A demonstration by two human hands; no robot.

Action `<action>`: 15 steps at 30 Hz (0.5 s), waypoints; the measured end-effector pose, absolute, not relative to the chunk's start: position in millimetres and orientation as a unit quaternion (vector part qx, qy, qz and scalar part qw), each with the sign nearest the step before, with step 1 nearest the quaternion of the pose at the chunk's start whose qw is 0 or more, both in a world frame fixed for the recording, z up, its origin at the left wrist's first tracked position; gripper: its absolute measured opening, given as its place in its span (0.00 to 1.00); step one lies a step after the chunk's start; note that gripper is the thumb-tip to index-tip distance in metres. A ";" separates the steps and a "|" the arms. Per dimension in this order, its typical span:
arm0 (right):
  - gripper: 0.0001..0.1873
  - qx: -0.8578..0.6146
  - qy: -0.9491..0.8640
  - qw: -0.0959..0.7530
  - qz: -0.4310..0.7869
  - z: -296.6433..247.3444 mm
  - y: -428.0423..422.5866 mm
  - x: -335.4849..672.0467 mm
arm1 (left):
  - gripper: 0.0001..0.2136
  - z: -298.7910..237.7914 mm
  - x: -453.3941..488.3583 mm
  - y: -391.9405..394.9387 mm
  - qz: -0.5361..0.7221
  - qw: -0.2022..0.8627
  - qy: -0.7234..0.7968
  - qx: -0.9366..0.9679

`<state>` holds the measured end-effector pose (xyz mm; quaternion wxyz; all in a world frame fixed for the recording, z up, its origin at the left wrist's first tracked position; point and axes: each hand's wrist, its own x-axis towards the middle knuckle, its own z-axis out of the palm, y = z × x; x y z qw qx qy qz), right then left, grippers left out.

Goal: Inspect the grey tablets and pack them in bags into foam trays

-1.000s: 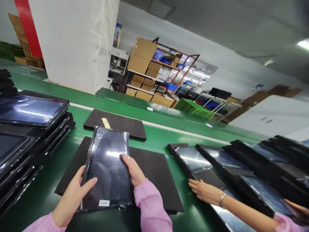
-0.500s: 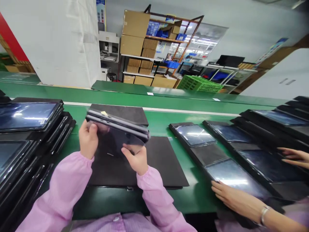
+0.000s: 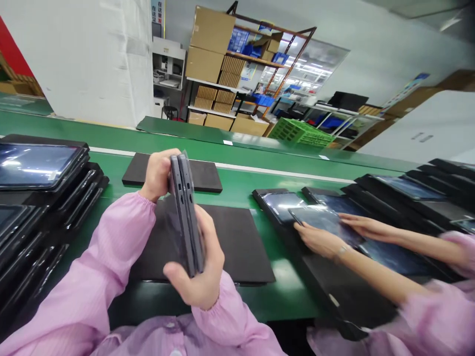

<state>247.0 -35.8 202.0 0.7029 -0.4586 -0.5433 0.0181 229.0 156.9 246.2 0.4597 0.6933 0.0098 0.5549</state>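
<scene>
I hold two dark grey tablets (image 3: 186, 212) pressed together and stood on edge, their thin sides facing me. My left hand (image 3: 158, 174) grips the top end. My right hand (image 3: 202, 269) is wrapped round the lower end from the right. They are raised above a black foam mat (image 3: 237, 244) on the green table (image 3: 241, 185). A second, smaller black mat (image 3: 210, 175) lies further back.
Stacked black trays with tablets (image 3: 37, 168) stand at my left. At the right a co-worker's two hands (image 3: 334, 235) hold a tablet over rows of trays (image 3: 408, 193). Shelves with cardboard boxes (image 3: 215, 44) and a green crate (image 3: 302, 132) stand behind.
The flat bagged tablet was lifted off the mat and turned on edge, now seen as two tablets held together. The co-worker's hands moved left and picked up a tablet.
</scene>
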 end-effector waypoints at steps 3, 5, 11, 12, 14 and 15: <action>0.37 -0.457 -0.550 0.688 0.122 206.5 -44.9 259.8 | 0.35 242.9 240.5 155.8 0.501 0.488 -0.074 0.711; 0.24 -0.458 -0.526 0.701 0.150 213.1 -46.4 268.3 | 0.36 241.4 245.2 153.1 0.474 0.488 -0.110 0.724; 0.18 -0.475 -0.431 0.744 0.187 228.0 -31.9 279.2 | 0.37 244.1 249.2 151.4 0.461 0.456 -0.105 0.754; 0.17 -0.471 -0.430 0.746 0.191 229.0 -29.6 279.8 | 0.37 244.3 249.1 152.2 0.463 0.452 -0.103 0.755; 0.16 -0.464 -0.434 0.748 0.192 230.1 -26.2 281.2 | 0.37 243.9 249.1 154.1 0.466 0.449 -0.100 0.756; 0.15 -0.462 -0.436 0.749 0.190 230.2 -25.0 282.1 | 0.36 243.2 249.3 155.0 0.467 0.451 -0.099 0.754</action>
